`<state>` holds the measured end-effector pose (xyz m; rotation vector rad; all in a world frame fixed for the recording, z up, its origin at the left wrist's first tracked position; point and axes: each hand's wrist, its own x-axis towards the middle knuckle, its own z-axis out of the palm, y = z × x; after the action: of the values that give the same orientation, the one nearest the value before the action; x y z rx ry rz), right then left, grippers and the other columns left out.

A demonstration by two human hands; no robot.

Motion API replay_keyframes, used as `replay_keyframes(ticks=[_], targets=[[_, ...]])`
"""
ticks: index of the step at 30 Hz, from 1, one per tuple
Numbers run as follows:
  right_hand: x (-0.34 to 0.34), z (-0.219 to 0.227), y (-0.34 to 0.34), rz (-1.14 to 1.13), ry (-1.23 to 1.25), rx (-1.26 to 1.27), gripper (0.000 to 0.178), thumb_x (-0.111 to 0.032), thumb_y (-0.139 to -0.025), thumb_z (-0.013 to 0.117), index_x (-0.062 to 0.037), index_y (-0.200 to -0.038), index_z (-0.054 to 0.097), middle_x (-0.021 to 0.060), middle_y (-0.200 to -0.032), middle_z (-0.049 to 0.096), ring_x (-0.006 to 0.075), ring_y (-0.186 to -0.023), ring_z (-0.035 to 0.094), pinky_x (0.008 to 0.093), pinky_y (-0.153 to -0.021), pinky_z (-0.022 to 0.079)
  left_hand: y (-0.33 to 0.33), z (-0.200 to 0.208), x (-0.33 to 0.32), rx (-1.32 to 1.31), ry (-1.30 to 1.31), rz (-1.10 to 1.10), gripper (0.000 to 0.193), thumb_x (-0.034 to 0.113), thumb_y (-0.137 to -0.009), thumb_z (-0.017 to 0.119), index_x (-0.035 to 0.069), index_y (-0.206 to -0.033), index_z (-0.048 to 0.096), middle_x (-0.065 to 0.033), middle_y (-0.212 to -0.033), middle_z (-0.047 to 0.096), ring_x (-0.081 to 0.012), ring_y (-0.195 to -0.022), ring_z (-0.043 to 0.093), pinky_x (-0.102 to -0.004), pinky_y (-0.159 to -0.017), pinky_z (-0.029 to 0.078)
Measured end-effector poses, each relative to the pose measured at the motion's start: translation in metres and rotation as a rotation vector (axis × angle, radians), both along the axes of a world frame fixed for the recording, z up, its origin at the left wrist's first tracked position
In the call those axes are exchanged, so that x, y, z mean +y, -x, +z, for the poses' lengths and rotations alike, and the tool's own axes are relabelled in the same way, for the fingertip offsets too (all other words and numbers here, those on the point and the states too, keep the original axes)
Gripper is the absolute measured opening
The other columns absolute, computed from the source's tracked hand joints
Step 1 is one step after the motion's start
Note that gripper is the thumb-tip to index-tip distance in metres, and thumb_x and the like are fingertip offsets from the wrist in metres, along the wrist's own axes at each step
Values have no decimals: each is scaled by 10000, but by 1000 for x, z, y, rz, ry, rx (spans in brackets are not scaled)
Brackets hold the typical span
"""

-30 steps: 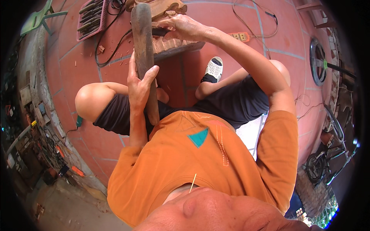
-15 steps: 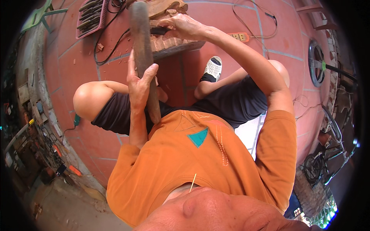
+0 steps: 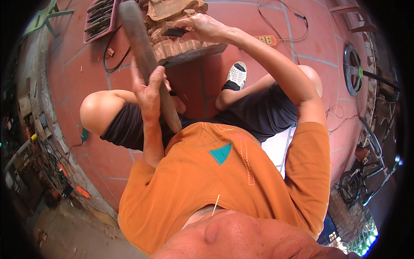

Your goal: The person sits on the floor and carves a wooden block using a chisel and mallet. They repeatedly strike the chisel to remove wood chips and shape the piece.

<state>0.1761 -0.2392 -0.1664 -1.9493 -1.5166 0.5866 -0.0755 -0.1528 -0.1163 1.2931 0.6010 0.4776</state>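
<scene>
My left hand (image 3: 149, 96) is wrapped round a long wooden club-like mallet (image 3: 141, 43), which tilts up and to the left; its upper end is blurred. The mallet's lower end comes down near my shirt. In my right hand (image 3: 202, 27) is a short dark chisel (image 3: 174, 32), gripped between thumb and fingers, its tip pointing left against a carved block of wood (image 3: 172, 48). Layered and ridged shapes are cut into that block. The mallet's head is apart from the chisel.
A pink basket (image 3: 113, 21) full of several chisels stands at the far left. Wood chips (image 3: 111, 52) and a black cable lie beside the block. An orange power strip (image 3: 268, 40) is on the tiled floor to the right. My foot in a white shoe (image 3: 236, 75) rests before the block.
The mallet's upper end has swung to the left, away from the chisel, with my left hand shifting slightly left and down. My right hand stays at the block with the chisel.
</scene>
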Motion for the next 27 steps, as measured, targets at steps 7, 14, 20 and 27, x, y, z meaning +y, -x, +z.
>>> replay_keyframes(ticks=[7, 14, 20, 27], targets=[[2, 4, 0, -1, 2, -1, 606, -386, -849, 812, -108, -1365, 654, 183, -1165, 736, 367, -1105, 692, 459, -947, 538, -5, -9, 4, 73, -359, -1, 618, 130, -992, 678, 50, -1529, 383, -58, -951, 616, -100, -712, 609, -238, -566, 525], [-5, -3, -4, -57, -59, -78, 492, -325, -919, 762, -103, -1332, 612, 192, -1079, 730, 357, -974, 713, 457, -837, 552, 3, -6, 6, 124, 100, -80, 688, 165, -961, 732, 60, -1545, 384, -23, -836, 605, -82, -640, 586, -233, -553, 525], [-24, -6, -24, -147, -113, 78, 341, -175, -1009, 651, -18, -1287, 530, 224, -1076, 726, 396, -916, 712, 452, -797, 558, 9, -4, 8, 58, 107, -59, 659, 142, -970, 723, 55, -1531, 388, -28, -835, 602, -82, -631, 589, -227, -536, 532], [-20, -6, -8, -102, -123, 30, 526, -262, -955, 711, -30, -1389, 524, 208, -1241, 671, 417, -1100, 667, 500, -929, 527, 6, -3, 2, 46, 56, -46, 691, 135, -964, 722, 42, -1550, 368, -34, -850, 611, -83, -637, 589, -231, -545, 524]])
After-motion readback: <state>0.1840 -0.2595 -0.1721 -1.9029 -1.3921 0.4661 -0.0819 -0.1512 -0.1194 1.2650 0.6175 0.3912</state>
